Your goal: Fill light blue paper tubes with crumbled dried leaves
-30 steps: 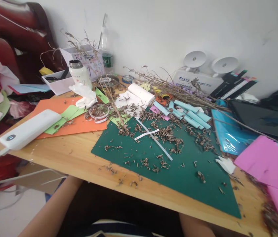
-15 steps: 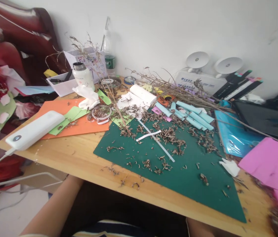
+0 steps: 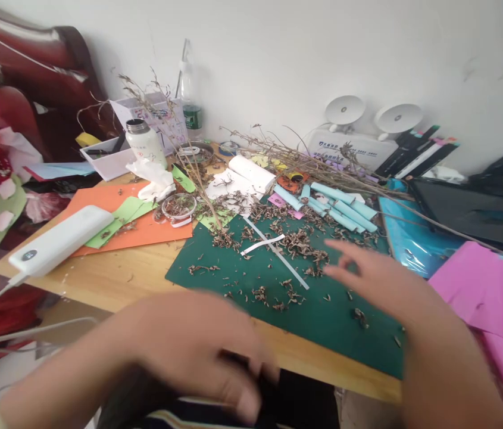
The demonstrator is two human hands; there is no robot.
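My left hand (image 3: pixel 206 339), blurred, hovers over the table's front edge with fingers curving down and the thumb apart. Nothing shows in it. My right hand (image 3: pixel 362 271) is stretched over the right part of the green mat (image 3: pixel 233 262), fingers and thumb spread, holding nothing. Close to its fingertips lie crumbled dry leaves (image 3: pixel 302 245). Two narrow paper strips cross on the mat: a short white strip (image 3: pixel 262 244) and a longer pale strip (image 3: pixel 289 268). Behind the right hand are several light-blue paper rolls (image 3: pixel 344 214).
Dry stalks (image 3: pixel 287 149) lie along the back before a white router box (image 3: pixel 349 149). At left are a white power bank (image 3: pixel 61 238) with cable, orange paper (image 3: pixel 157 229), an uncapped white bottle (image 3: pixel 146 143) and a clear cup (image 3: pixel 180 207). Pink sheets (image 3: pixel 478 292) cover the right side.
Both hands have risen from below the table edge into view. The right hand now reaches out over the mat; the left is above the front edge. Objects on the table stay put.
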